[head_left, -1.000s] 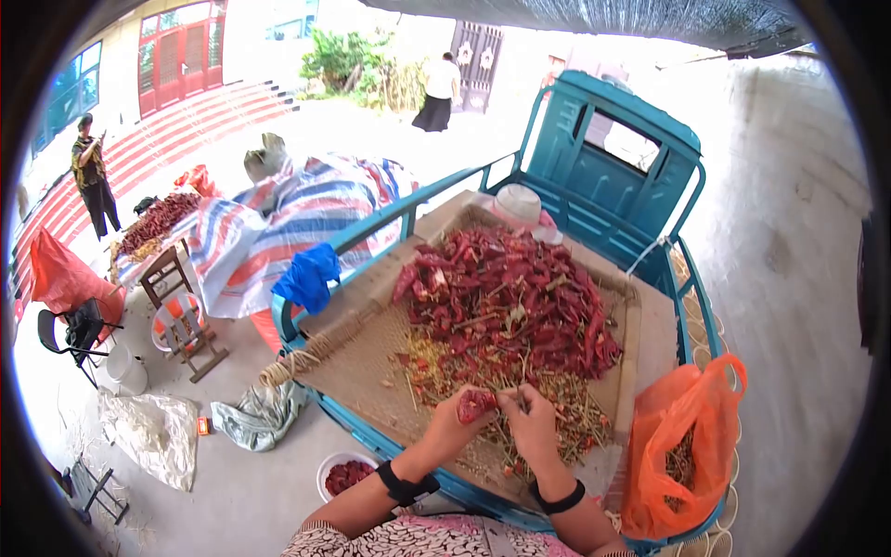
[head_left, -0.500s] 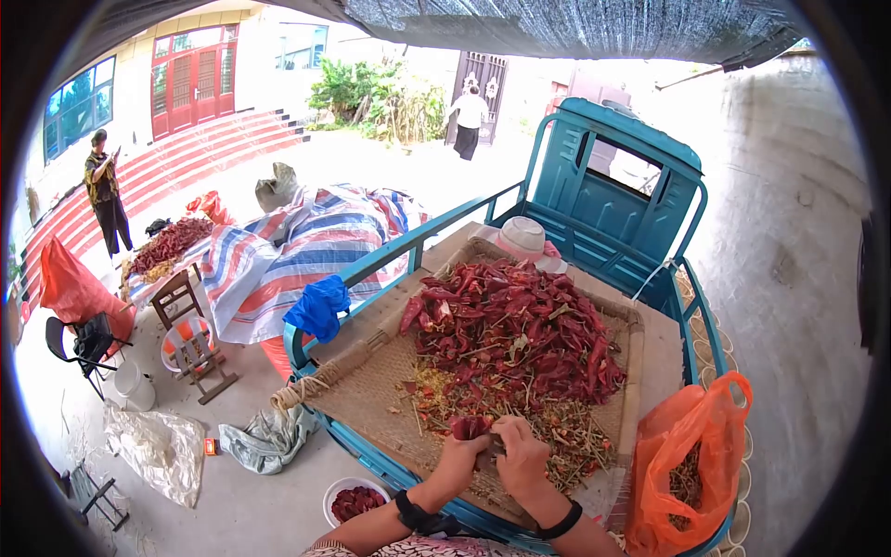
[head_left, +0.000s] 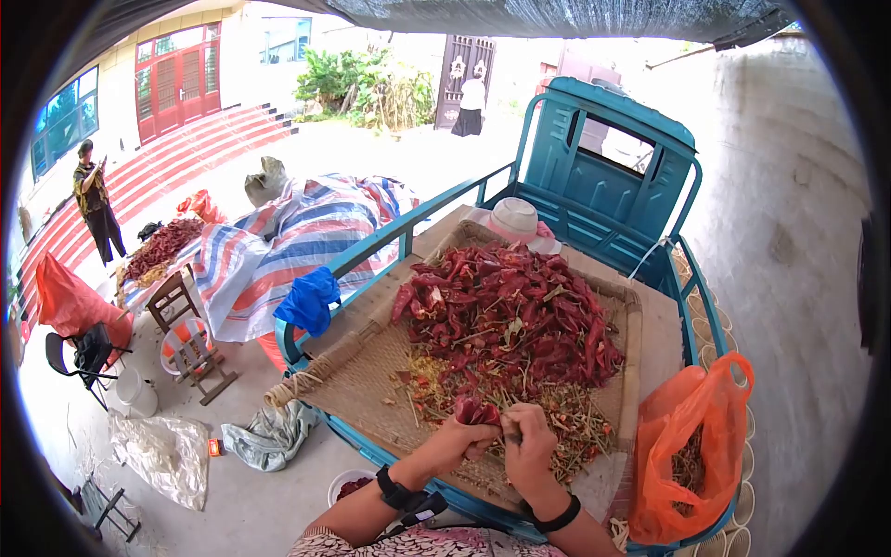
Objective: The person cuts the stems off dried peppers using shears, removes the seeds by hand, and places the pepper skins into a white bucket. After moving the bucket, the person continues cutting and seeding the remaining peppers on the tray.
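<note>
My left hand (head_left: pixel 458 443) is closed around a dried red chili pepper (head_left: pixel 475 410), perhaps more than one, whose wide end sticks up past the fingers. Right beside it, my right hand (head_left: pixel 529 447) is closed with thumb and fingers pinched together; what they grip is hidden. Both hands are above the front edge of a woven tray (head_left: pixel 357 385). A heap of dried red chili peppers (head_left: pixel 510 316) covers the tray's far part. Loose stems and bits (head_left: pixel 580 427) lie nearer, by my right hand.
The tray rests on a blue cargo vehicle bed with side rails (head_left: pixel 371 251). An orange plastic bag (head_left: pixel 691 464) with stems hangs at right. A white bowl of peppers (head_left: pixel 348 485) sits low left. A hat (head_left: pixel 515 218) lies behind the tray. Two people (head_left: pixel 96 204) stand farther off.
My view has shifted a little. The pepper in my left hand shows more of its wide end. My forearm now covers more of the white bowl.
</note>
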Demonstrator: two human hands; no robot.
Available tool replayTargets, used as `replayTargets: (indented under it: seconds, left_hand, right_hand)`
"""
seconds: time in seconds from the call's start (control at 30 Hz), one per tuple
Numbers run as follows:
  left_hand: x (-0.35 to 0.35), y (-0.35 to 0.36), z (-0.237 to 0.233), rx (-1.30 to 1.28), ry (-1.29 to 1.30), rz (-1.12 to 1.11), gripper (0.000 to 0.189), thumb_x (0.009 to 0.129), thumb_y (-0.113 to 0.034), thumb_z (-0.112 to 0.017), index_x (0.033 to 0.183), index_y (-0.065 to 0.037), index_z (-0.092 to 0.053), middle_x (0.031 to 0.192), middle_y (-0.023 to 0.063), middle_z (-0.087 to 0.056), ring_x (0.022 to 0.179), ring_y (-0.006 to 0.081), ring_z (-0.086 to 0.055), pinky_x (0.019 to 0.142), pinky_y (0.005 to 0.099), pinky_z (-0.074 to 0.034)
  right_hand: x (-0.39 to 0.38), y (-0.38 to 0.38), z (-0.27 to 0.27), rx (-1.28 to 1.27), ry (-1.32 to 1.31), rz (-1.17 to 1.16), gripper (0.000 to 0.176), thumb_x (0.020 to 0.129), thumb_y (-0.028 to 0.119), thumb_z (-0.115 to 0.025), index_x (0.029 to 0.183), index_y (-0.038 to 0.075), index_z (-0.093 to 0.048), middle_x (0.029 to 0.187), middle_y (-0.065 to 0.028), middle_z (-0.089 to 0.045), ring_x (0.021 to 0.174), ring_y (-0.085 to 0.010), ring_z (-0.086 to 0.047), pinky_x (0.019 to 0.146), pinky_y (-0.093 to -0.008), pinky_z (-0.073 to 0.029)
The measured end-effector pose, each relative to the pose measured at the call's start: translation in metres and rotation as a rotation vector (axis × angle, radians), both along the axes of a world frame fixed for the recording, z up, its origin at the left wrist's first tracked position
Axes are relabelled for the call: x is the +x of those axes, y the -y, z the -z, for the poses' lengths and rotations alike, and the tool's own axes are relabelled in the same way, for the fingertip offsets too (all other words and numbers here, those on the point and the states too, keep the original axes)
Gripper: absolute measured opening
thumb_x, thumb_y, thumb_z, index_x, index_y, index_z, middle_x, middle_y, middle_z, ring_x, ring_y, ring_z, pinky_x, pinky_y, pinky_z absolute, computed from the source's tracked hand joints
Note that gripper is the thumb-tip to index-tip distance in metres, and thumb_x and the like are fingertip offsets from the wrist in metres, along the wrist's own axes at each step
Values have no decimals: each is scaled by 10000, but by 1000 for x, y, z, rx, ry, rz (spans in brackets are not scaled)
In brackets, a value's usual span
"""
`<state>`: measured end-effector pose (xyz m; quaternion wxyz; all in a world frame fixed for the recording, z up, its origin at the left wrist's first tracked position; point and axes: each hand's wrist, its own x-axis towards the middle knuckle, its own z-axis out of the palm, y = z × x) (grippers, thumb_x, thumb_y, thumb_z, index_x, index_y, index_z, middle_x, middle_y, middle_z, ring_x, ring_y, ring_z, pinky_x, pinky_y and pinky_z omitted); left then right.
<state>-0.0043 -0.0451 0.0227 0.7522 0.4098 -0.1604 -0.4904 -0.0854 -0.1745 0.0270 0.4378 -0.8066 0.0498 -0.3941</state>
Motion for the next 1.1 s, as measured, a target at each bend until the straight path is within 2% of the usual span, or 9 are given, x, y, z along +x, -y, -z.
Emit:
replayTargets:
  seconds: [0.03, 0.07, 0.17, 0.37, 0.5, 0.6, 0.73, 0.83, 1.1]
  left_hand:
    - [-1, 1, 1, 40, -91, 16, 130, 908, -116, -590, 804, -115, -510, 594, -78, -361, 468, 32, -282, 424, 210, -199]
    - [0, 1, 3, 11, -225, 76, 149, 917, -120, -572, 788, -114, -496, 591, -74, -366, 464, 34, -290, 419, 206, -206]
    - [3, 2, 15, -73, -542, 250, 196, 943, -141, -524, 758, -116, -464, 582, -69, -373, 449, 35, -305, 404, 194, -221]
    - [14, -2, 19, -160, -593, 479, 199, 962, -162, -498, 772, -115, -466, 541, -97, -332, 426, 22, -283, 395, 187, -238]
    - [-8, -5, 12, 11, -310, 647, 190, 928, -118, -557, 747, -103, -497, 550, -83, -339, 445, 42, -296, 422, 210, -218]
    - [-12, -3, 1, 130, 76, 369, 129, 833, -115, -682, 806, -81, -561, 620, -62, -475, 534, 34, -414, 478, 198, -308]
    - [-8, -1, 9, 143, 429, -5, 157, 779, -98, -739, 867, -69, -612, 716, -46, -569, 653, 44, -498, 595, 228, -420]
    - [0, -5, 33, 281, 484, -183, 131, 790, -91, -732, 849, -61, -619, 735, -51, -572, 678, 48, -503, 633, 234, -432]
    - [1, 1, 59, 352, 597, -305, 123, 817, -115, -722, 872, -30, -653, 760, -27, -620, 694, 52, -539, 628, 240, -438]
  right_hand:
    - [2, 0, 1, -390, 130, 95, 142, 787, 8, -611, 899, 67, -548, 821, -62, -597, 573, -236, -576, 490, -326, -435]
    - [-4, 1, 0, -388, 66, 80, 241, 690, -33, -599, 902, 69, -550, 939, -87, -606, 659, -315, -602, 536, -369, -473]
    - [-5, 1, -8, -411, 34, 21, 152, 780, -15, -607, 892, 58, -535, 870, -71, -601, 613, -258, -595, 517, -350, -459]
    - [-11, 0, -14, 1022, -235, -335, 114, 931, 125, -589, 853, 82, -517, 757, -13, -537, 503, -76, -436, 455, -262, -366]
    - [2, 17, -14, 1372, -256, -365, 115, 926, 168, -594, 853, 107, -530, 681, 3, -507, 462, -56, -386, 439, -221, -326]
    - [5, 24, -18, 932, -319, -253, 178, 923, 236, -601, 829, 100, -534, 686, 8, -539, 488, -56, -436, 432, -227, -348]
    - [6, 62, -19, -124, -426, 152, 292, 889, 312, -618, 843, 36, -535, 746, -124, -641, 633, -309, -608, 589, -398, -482]
    - [-1, 88, -2, -481, -871, 267, 269, 876, 306, -612, 882, 42, -557, 807, -164, -648, 782, -395, -625, 699, -478, -490]
    - [45, 221, 7, -321, -747, 804, 278, 855, 296, -620, 1003, 62, -603, 994, -193, -654, 928, -385, -623, 769, -503, -487]
